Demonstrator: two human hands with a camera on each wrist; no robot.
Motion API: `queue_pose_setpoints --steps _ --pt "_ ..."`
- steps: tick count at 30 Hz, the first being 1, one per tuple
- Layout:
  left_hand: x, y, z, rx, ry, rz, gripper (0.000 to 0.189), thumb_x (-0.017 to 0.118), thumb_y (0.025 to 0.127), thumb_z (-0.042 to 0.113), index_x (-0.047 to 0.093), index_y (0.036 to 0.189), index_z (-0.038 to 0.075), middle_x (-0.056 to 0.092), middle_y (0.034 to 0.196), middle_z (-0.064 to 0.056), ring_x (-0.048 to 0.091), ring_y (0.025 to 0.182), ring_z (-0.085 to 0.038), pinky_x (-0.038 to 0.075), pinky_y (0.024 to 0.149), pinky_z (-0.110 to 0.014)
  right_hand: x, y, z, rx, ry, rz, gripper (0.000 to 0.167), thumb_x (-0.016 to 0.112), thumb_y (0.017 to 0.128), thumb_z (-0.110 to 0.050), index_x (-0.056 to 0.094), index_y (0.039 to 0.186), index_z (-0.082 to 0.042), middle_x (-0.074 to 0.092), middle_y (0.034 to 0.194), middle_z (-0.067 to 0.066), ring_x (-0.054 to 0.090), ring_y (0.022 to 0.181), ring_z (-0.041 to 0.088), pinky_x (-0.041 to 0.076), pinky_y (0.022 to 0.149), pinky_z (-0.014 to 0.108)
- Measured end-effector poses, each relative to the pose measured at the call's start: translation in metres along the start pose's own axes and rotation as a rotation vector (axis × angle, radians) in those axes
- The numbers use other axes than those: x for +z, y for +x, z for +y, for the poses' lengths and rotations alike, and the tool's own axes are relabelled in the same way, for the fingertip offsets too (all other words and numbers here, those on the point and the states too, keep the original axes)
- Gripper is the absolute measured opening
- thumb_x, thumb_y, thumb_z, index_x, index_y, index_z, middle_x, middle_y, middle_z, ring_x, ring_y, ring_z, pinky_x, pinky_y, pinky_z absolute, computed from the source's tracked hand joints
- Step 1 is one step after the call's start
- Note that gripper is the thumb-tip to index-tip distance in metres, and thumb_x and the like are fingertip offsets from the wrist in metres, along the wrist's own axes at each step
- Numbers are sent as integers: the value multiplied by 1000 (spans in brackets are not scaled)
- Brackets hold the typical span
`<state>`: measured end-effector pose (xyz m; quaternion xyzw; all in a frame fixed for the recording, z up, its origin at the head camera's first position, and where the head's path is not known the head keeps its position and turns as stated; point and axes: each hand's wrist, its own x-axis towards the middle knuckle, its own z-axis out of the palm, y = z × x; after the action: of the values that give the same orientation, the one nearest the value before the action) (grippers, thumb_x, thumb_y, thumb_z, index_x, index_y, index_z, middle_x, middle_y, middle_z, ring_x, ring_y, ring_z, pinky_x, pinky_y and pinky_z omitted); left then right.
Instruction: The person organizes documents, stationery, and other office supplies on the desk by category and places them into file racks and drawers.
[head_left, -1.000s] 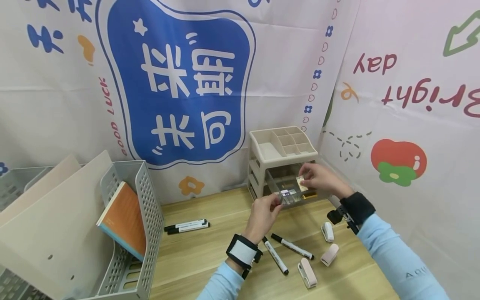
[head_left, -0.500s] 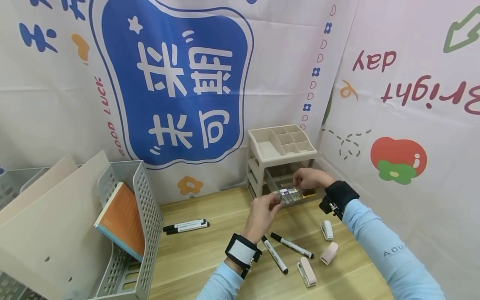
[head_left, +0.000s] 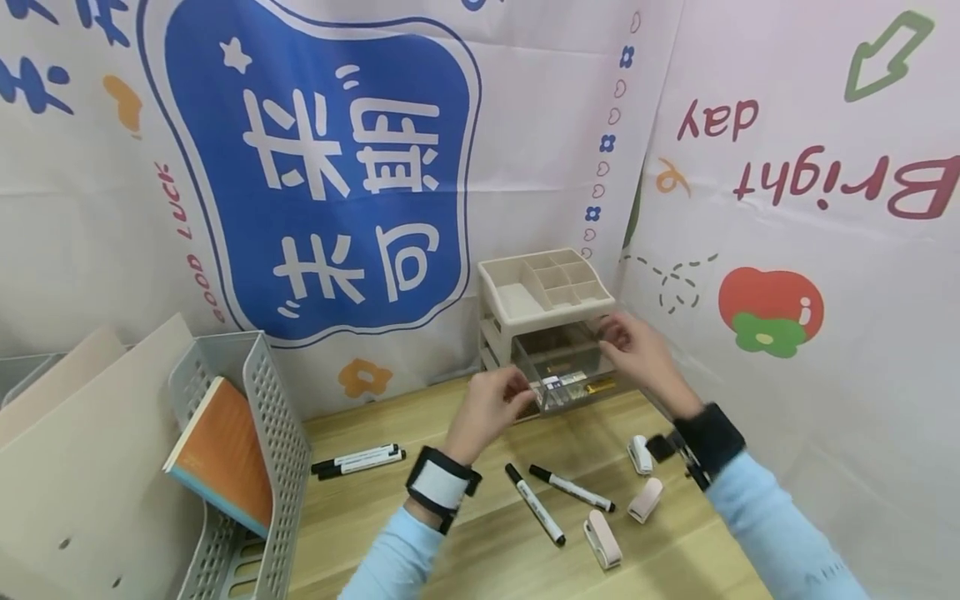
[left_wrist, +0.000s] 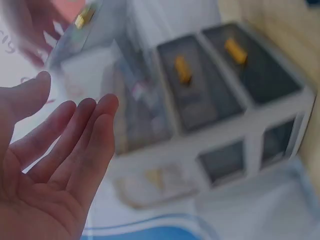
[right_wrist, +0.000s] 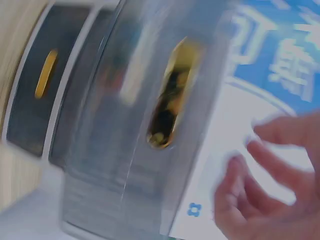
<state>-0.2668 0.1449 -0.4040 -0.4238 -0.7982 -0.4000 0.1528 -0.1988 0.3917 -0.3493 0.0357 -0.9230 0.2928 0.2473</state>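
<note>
A cream desktop organizer [head_left: 543, 315] with a sectioned top stands at the back; its clear upper drawer [right_wrist: 115, 200] is pulled out. Several small packs [head_left: 562, 380] lie inside it, behind a gold handle [right_wrist: 170, 100]. My left hand [head_left: 487, 408] is just left of the drawer's front corner, fingers loosely bent with nothing between them, as the left wrist view shows. At the drawer's right side, my right hand [head_left: 645, 362] is raised, its fingers loosely curved and holding nothing. Lower drawers with gold handles [left_wrist: 183, 69] are closed.
Markers [head_left: 535, 504] and small staplers [head_left: 602, 539] lie on the wooden table [head_left: 435, 517] in front of the organizer. Two more markers [head_left: 360, 460] lie further left. A grey file rack [head_left: 277, 425] holds boards and an orange book [head_left: 225, 454]. Printed cloth [head_left: 540, 167] hangs behind.
My right hand held a small pale pack over the drawer, lowered it inside, and has now lifted out without it. My left hand has let go of the drawer's corner and moved left.
</note>
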Motion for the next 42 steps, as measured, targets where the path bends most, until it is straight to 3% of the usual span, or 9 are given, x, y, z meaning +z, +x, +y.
queue_pose_setpoints --steps 3,8,12,16,22,25,29,36,42 --pt "-26 18 -5 14 59 29 12 74 89 13 69 98 6 73 93 -7 69 82 -17 58 72 -23 1 -33 -5 104 97 129 24 66 90 0 59 112 3 67 97 20 62 81 18 53 72 24" --pt "-63 60 -25 37 243 36 31 71 91 9 63 118 -1 65 120 -17 63 109 -30 55 95 -37 33 -60 -6 329 446 56 40 61 95 -2 40 128 3 65 104 23 65 79 5 57 77 21" --pt "-76 83 -46 66 442 -76 33 71 92 13 64 121 -2 56 137 -23 50 133 -37 40 115 -44 63 -55 -8 454 784 24 51 57 100 -5 25 138 0 64 107 16 70 85 10 58 86 24" --pt "-68 93 -60 66 517 -227 18 66 96 18 71 105 2 62 134 -20 48 137 -37 32 121 -44 81 -45 -7 477 939 71 44 56 101 -9 25 132 -2 66 94 4 71 83 10 57 85 22" --pt "-54 101 -56 104 510 -271 14 65 97 13 65 85 4 69 86 -9 68 86 -26 14 127 -39 87 -25 0 530 979 149 28 53 102 -4 30 117 -8 65 84 -3 71 76 8 57 82 21" --pt "-51 105 -51 109 523 -270 14 66 96 12 64 83 5 67 81 -8 67 79 -24 16 126 -39 87 -13 3 553 986 162 27 53 101 -3 31 116 -8 64 85 -1 70 75 8 57 81 20" --pt "-46 108 -46 96 532 -288 15 66 96 13 63 83 6 66 81 -8 67 81 -24 21 125 -40 91 8 6 560 969 154 30 55 101 -7 30 118 -7 62 88 3 70 76 7 57 81 19" --pt "-32 112 -38 90 516 -327 12 64 98 15 65 89 6 70 94 -10 68 103 -32 35 118 -43 102 43 21 592 926 169 33 55 102 -11 28 121 -8 58 90 5 68 71 8 57 77 21" --pt "-27 121 -32 101 554 -320 14 64 98 17 70 101 5 72 109 -13 56 128 -38 42 113 -45 97 43 30 577 808 185 39 56 102 -16 27 126 -8 61 90 3 66 74 8 55 81 25"
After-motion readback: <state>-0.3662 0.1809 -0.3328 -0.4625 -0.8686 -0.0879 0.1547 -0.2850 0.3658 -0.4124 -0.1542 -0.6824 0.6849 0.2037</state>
